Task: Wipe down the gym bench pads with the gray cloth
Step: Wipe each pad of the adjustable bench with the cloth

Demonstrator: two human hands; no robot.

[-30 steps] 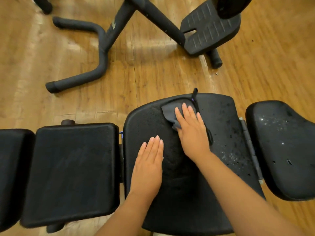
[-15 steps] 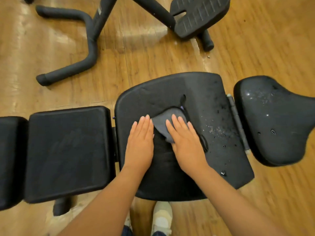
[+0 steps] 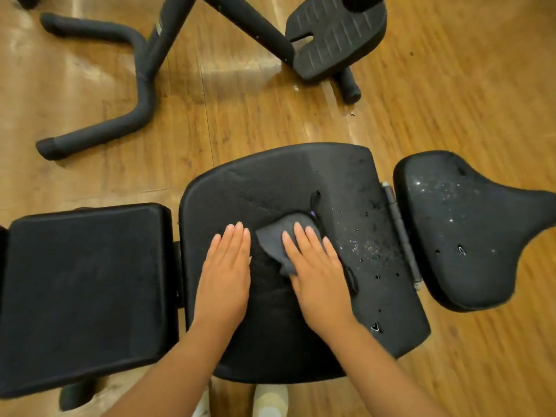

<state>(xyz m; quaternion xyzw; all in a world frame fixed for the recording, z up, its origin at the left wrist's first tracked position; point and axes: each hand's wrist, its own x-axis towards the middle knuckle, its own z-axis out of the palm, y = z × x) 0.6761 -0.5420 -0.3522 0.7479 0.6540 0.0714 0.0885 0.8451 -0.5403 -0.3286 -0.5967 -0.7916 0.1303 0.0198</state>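
Note:
The gray cloth (image 3: 275, 242) lies bunched on the middle black bench pad (image 3: 270, 188). My right hand (image 3: 319, 272) presses flat on the cloth, fingers together and pointing away from me; part of the cloth is hidden under the palm. My left hand (image 3: 225, 272) rests flat on the same pad just left of the cloth, holding nothing. White specks and small marks dot the right side of this pad. A square pad (image 3: 81, 281) sits to the left and a saddle-shaped seat pad (image 3: 469, 230), also speckled, to the right.
A hinge bar (image 3: 400, 230) joins the middle pad and the seat pad. On the wooden floor (image 3: 451, 85) beyond stand a black curved frame leg (image 3: 132, 94) and a ribbed foot plate (image 3: 334, 37). My shoes (image 3: 270, 401) show below the pad's near edge.
My right hand has drawn the cloth back from the pad's far edge toward the middle. My left hand has slid forward beside it. The view has shifted a little.

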